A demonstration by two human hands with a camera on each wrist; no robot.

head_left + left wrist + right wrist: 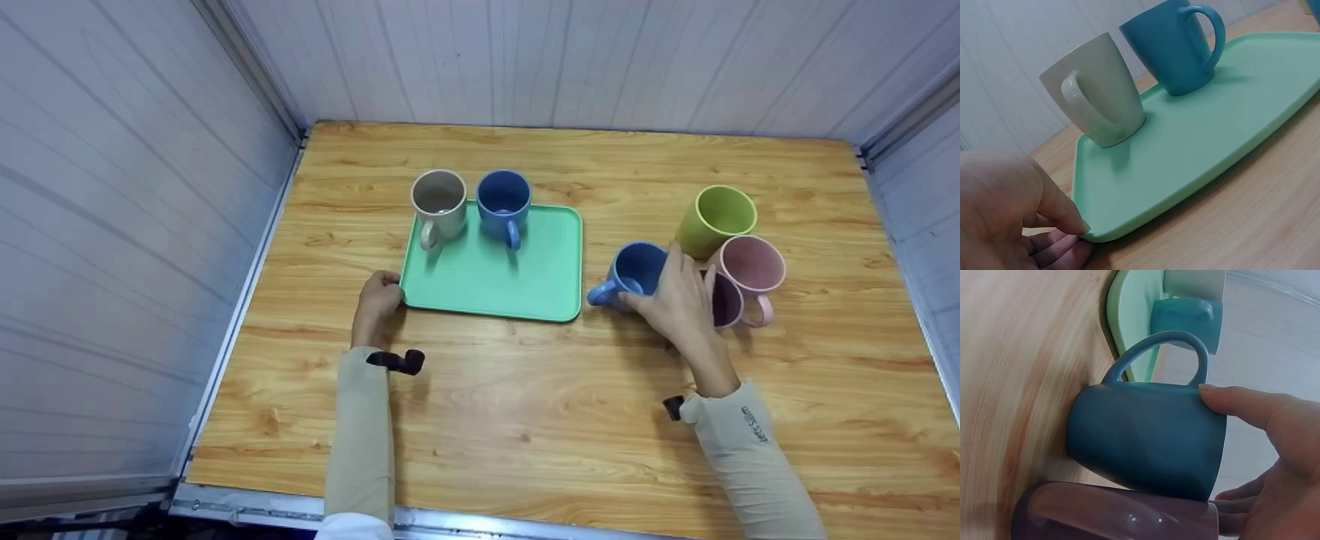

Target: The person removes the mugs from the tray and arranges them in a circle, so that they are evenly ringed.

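Observation:
A light green tray lies on the table, its near left corner pinched between the thumb and fingers of my left hand. A beige mug and a blue mug stand upright along its far side. To the tray's right, my right hand grips a second blue mug near the rim. The thumb presses beside the handle, and the other fingers go behind the mug, partly hidden. A dark purple mug stands right against it, partly covered by the hand in the head view.
Behind the right hand stand a yellow-green mug and a pink mug, close to the purple one. Pale panel walls rise behind and at the sides of the wooden table. A metal edge borders its front.

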